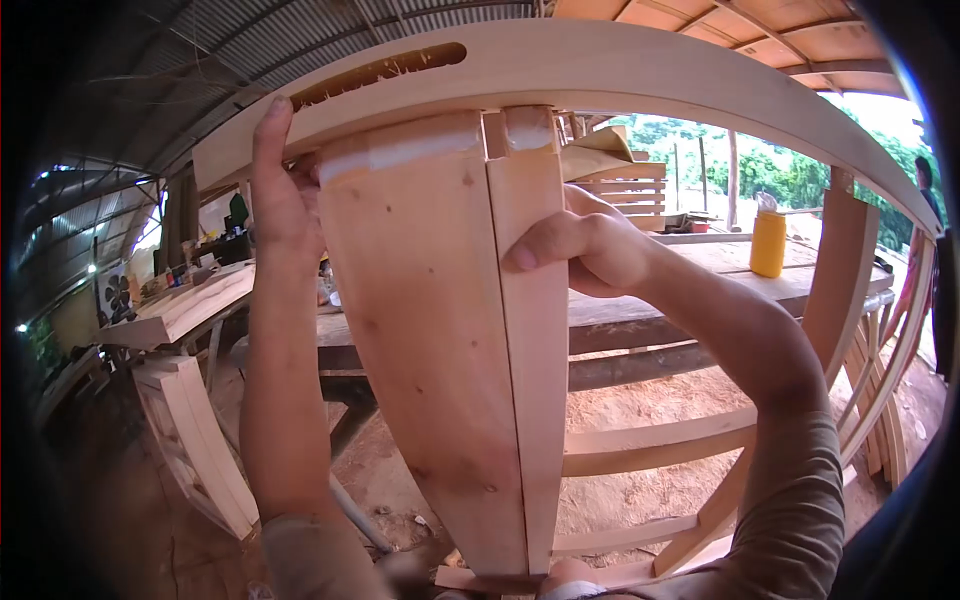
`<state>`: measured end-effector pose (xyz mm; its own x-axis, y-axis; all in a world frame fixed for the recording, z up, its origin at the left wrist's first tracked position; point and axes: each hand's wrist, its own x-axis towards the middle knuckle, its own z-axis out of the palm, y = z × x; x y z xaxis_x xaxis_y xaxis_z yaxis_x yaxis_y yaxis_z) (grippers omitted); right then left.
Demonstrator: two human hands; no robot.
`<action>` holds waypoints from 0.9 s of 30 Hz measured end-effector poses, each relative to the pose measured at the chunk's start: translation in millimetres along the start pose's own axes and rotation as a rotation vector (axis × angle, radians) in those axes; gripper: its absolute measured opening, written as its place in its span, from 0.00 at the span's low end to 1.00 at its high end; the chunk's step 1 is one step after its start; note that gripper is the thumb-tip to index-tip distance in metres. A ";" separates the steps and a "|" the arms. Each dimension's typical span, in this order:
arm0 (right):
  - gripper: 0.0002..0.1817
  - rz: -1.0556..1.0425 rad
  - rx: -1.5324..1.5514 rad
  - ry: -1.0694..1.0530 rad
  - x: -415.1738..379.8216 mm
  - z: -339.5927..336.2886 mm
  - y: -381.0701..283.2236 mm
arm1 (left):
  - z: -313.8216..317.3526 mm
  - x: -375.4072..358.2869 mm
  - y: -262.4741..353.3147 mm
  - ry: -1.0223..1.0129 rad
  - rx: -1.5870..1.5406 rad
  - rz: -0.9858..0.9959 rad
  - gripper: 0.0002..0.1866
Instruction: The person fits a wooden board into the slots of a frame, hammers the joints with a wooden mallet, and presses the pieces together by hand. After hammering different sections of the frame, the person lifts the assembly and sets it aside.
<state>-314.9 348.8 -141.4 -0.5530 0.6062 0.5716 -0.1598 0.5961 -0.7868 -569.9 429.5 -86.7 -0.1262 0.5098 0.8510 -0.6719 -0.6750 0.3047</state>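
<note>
A wide wooden panel [420, 300] and a narrower board [535, 350] stand side by side, a thin seam between them. White glue-like smears mark their upper ends. Above them runs a long wooden rail [620, 65] with a slot at its left part. My left hand [285, 200] is closed round the panel's upper left edge, its thumb up against the rail by the slot; its other fingers are mostly hidden. My right hand [580, 245] grips the narrow board, thumb on its front face and fingers behind it.
Behind is a wooden workbench [640, 320] with a yellow bottle [768, 243]. Curved slats [660, 440] and a post [843, 270] stand at the right. A wooden frame [195, 440] and a cluttered table [190, 305] are at the left. A person [922, 180] stands far right.
</note>
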 end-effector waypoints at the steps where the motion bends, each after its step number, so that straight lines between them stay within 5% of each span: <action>1: 0.25 0.000 0.004 -0.006 -1.5 -0.3 0.1 | 1.3 -2.1 -0.5 -0.021 0.026 0.040 0.29; 20: 0.24 -0.010 0.048 -0.038 4.3 -15.1 11.3 | -1.6 2.1 -25.4 0.110 -0.086 0.141 0.33; 27: 0.24 -0.002 0.029 -0.044 3.9 -10.8 8.0 | -4.5 5.3 -21.7 -0.006 -0.001 0.294 0.34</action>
<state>-309.6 361.7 -143.0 -0.5880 0.5807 0.5631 -0.1843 0.5816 -0.7923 -559.3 449.3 -90.7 -0.3115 0.2891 0.9052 -0.6075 -0.7931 0.0442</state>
